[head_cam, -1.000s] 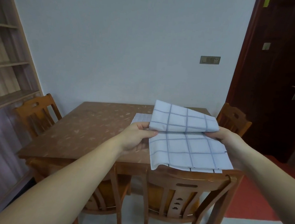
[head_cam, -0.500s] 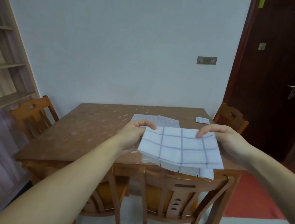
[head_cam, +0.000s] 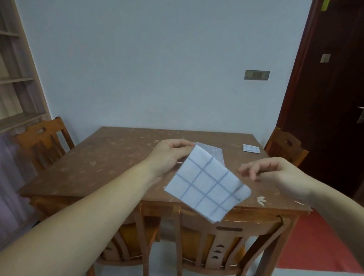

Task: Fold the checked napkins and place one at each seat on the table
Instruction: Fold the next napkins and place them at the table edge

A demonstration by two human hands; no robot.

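Observation:
A folded white napkin with blue checks (head_cam: 207,184) hangs tilted above the near edge of the brown wooden table (head_cam: 108,166). My left hand (head_cam: 170,154) pinches its top corner. My right hand (head_cam: 272,174) hovers just right of it with fingers apart and holds nothing. Behind the held napkin, an unfolded checked napkin (head_cam: 216,153) lies flat on the table, partly hidden. A small folded napkin (head_cam: 251,148) rests at the far right seat.
Two wooden chairs (head_cam: 222,240) are tucked in at the near side. One chair (head_cam: 42,139) stands at the left and another chair (head_cam: 286,147) at the far right. A dark door (head_cam: 345,97) and a red floor mat (head_cam: 321,242) are on the right, with shelving (head_cam: 6,67) on the left.
The napkin got folded smaller. My right hand let go of it and drew away to the right; the napkin now dangles tilted from my left hand alone.

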